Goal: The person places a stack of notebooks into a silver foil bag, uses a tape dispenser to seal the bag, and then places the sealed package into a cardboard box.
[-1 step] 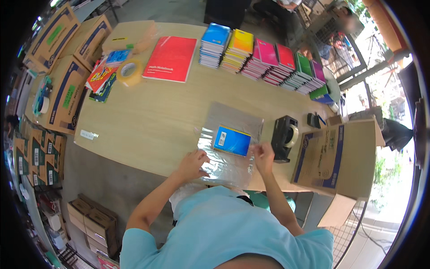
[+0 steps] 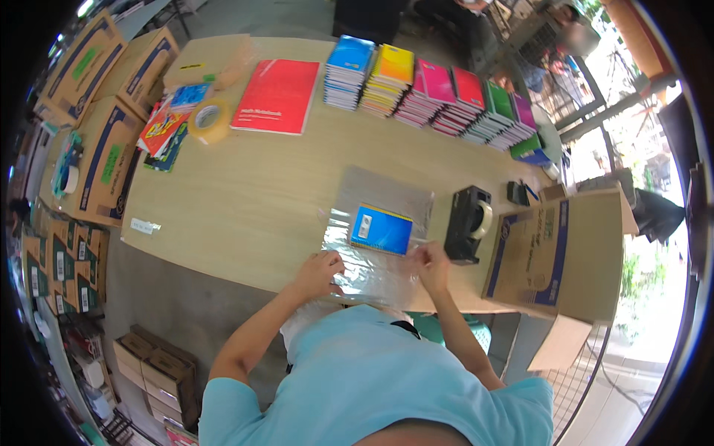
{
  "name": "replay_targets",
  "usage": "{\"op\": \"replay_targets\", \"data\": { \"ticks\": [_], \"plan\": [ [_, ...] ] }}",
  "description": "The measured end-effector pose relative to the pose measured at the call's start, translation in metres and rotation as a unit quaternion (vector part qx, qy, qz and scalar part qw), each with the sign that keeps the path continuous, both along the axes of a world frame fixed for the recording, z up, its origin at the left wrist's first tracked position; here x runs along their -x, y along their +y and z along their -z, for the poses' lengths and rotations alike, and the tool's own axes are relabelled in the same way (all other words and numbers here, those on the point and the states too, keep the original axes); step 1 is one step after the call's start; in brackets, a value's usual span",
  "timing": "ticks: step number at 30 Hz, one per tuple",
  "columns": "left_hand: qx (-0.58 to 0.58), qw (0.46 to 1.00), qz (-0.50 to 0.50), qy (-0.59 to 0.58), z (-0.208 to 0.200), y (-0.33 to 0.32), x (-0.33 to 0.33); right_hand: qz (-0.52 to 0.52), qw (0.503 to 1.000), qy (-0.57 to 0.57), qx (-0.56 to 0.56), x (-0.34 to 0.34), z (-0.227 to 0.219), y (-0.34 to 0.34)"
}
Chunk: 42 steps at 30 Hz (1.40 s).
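Note:
A small blue spiral notebook with yellow coils lies on a clear plastic sheet or bag near the table's front edge. My left hand rests at the plastic's near left side, its thumb and fingers apart and nothing visible between them. My right hand is by the notebook's near right corner, with fingertips pinched together. A pale, thin sliver shows at those fingertips; whether it is film or tape I cannot make out. Just right of that hand stands a black tape dispenser with a roll in it.
Stacks of coloured notebooks line the far side. A red notebook, a tape roll and colourful packets lie far left. An open carton stands at right; more cartons stand at left.
The view has shifted slightly. My right hand has come a little nearer to me, its fingertips still pinched. My left hand and the blue notebook look unmoved on the plastic.

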<state>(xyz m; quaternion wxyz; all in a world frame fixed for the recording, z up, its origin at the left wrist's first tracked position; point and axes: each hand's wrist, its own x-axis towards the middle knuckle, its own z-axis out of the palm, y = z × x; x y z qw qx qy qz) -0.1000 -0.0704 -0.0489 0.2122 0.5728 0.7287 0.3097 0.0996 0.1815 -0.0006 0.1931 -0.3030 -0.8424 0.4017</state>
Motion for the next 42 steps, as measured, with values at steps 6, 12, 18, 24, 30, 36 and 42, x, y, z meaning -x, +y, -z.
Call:
{"op": "replay_targets", "data": {
  "ticks": [6,12,18,24,30,36,42],
  "plan": [
    [0.062,0.997,0.030,0.036,0.008,0.017,-0.010,-0.129,0.991,0.008,-0.018,-0.025,-0.005,-0.052],
    [-0.032,0.993,-0.019,0.109,-0.045,0.037,-0.015,-0.140,0.961,-0.086,-0.224,-0.036,-0.004,-0.049],
    [-0.106,0.990,-0.053,0.078,-0.071,0.054,-0.012,-0.138,0.957,-0.046,-0.252,-0.022,-0.018,-0.038],
    [0.035,0.995,-0.043,0.079,-0.087,0.047,0.053,-0.125,0.986,-0.112,-0.026,0.003,-0.033,0.038],
    [-0.292,0.904,-0.266,0.164,-0.106,0.084,0.028,-0.167,0.956,-0.203,0.134,0.040,-0.041,0.117],
    [-0.067,0.986,-0.044,0.147,-0.074,0.091,-0.067,-0.201,0.919,-0.260,0.220,0.065,-0.025,0.145],
    [-0.050,0.982,-0.067,0.169,-0.054,0.095,-0.066,-0.175,0.982,-0.023,-0.060,0.108,0.020,0.131]
  ]
}}
